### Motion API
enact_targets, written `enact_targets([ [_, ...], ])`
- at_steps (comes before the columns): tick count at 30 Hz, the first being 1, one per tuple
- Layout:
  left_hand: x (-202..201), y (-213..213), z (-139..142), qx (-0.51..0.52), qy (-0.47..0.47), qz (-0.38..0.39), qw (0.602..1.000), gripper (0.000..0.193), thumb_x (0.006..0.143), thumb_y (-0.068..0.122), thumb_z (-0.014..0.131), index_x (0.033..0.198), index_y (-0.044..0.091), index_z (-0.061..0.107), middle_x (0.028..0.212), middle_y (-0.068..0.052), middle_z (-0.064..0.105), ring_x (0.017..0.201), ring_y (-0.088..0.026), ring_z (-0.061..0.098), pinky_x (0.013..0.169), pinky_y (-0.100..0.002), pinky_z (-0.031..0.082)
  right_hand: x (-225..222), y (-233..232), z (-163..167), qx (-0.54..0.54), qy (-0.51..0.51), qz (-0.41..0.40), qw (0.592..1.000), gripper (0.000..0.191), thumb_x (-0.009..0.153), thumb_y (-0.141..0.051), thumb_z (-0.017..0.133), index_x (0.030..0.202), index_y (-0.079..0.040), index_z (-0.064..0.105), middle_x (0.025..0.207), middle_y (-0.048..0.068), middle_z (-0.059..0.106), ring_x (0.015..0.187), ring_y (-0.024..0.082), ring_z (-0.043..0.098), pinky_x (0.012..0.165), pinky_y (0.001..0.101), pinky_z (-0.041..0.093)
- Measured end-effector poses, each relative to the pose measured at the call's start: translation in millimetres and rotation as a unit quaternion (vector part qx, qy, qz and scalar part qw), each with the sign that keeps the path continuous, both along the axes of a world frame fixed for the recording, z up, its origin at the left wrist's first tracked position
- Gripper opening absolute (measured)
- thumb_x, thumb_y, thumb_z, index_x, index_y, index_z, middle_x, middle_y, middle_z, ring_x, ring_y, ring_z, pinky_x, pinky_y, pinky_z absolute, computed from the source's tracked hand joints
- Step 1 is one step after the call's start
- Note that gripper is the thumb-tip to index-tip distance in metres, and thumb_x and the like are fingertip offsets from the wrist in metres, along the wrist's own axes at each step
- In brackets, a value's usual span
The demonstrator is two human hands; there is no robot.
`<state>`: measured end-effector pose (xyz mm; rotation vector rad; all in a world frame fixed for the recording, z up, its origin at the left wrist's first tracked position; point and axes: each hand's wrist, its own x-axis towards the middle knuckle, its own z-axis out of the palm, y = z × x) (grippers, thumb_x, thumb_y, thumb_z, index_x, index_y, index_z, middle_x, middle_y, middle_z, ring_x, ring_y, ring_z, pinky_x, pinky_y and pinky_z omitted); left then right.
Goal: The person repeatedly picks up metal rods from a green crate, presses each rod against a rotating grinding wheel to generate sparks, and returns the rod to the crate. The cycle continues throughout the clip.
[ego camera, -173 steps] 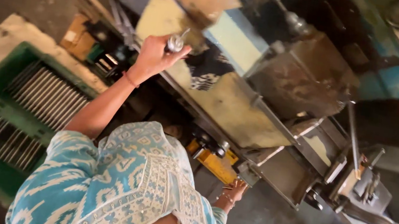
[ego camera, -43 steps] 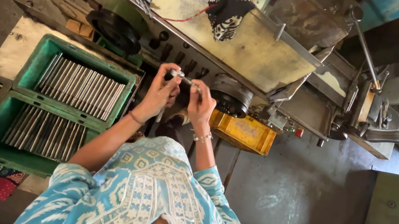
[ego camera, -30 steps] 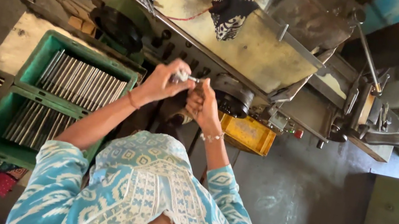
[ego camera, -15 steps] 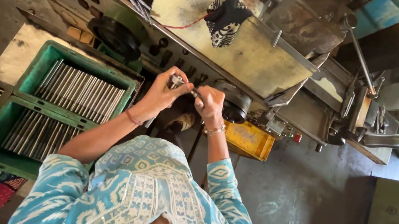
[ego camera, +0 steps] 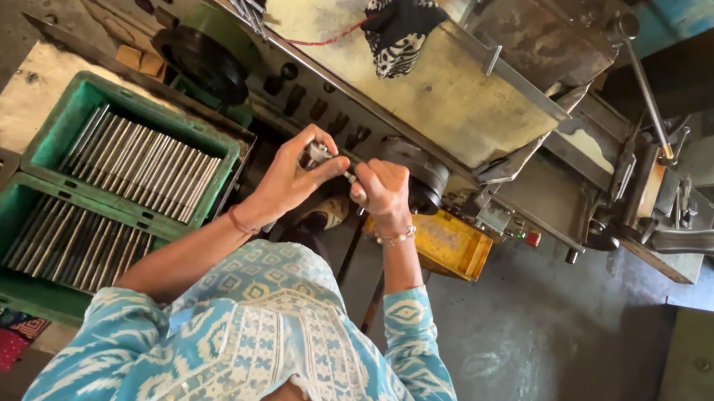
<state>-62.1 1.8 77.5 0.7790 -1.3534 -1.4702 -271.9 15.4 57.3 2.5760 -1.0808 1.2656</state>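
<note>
A: Entry, head view. Your left hand point(ego camera: 287, 180) and right hand point(ego camera: 381, 190) meet in front of the machine point(ego camera: 417, 84). Both close on one small metal part point(ego camera: 323, 155), held level between them at chest height.

B: Grip state?

A: Left fingers wrap the part's near end; right fingers pinch the other end. Neither hand is spread. Whether the two ends are being joined or parted, you cannot tell; the piece is too small.

B: Progress?

A: Judged mid-step: the part is in your hands, off the machine. The two green crates point(ego camera: 129, 158) at your left hold rows of steel rods point(ego camera: 138, 167), both well filled. A yellow box point(ego camera: 447, 243) sits just past your right wrist.
</note>
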Motion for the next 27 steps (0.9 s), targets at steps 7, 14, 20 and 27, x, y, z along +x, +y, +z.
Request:
enact_targets([
  [7, -10, -1, 7, -0.022, 0.009, -0.023, 0.999, 0.020, 0.097, 0.015, 0.076, 0.099, 0.007, 0.058, 0.080, 0.007, 0.053, 0.074, -0.001, 0.046, 0.062, -0.020, 0.040, 3, 15, -5, 0.004, -0.073, -0.062, 0.995, 0.029, 0.106, -0.032, 0.058, 0.096, -0.006, 0.063, 0.068, 0.008, 0.051, 0.057, 0.030, 0.054, 0.053, 0.0414, 0.042],
  [14, 0, -16, 19, 0.153, 0.000, -0.137, 0.979, 0.019, 0.095, 0.024, 0.073, 0.094, 0.010, 0.060, 0.063, 0.006, 0.048, 0.047, -0.002, 0.036, 0.040, -0.022, 0.025, 6, 21, 21, 0.102, -0.026, -0.069, 0.992, 0.016, 0.100, -0.022, 0.070, 0.098, -0.006, 0.065, 0.071, 0.009, 0.060, 0.061, 0.032, 0.061, 0.056, 0.0399, 0.047],
  [20, 13, -27, 17, 0.204, 0.061, -0.187, 0.959, 0.019, 0.096, 0.023, 0.074, 0.094, 0.012, 0.058, 0.059, 0.007, 0.042, 0.043, 0.000, 0.032, 0.039, -0.021, 0.020, 13, 18, 56, 0.323, -0.014, 0.020, 0.946, 0.020, 0.098, -0.018, 0.076, 0.084, -0.004, 0.072, 0.073, 0.013, 0.066, 0.064, 0.033, 0.065, 0.059, 0.0401, 0.050],
  [27, 9, -19, 22, 0.208, 0.164, -0.244, 0.933, 0.015, 0.098, 0.016, 0.071, 0.095, 0.013, 0.056, 0.072, 0.009, 0.046, 0.051, 0.001, 0.034, 0.042, -0.021, 0.020, 1, 5, 109, 0.399, -0.034, 0.316, 0.860, 0.011, 0.098, -0.009, 0.070, 0.098, 0.001, 0.074, 0.083, 0.016, 0.071, 0.070, 0.030, 0.068, 0.064, 0.0389, 0.051],
])
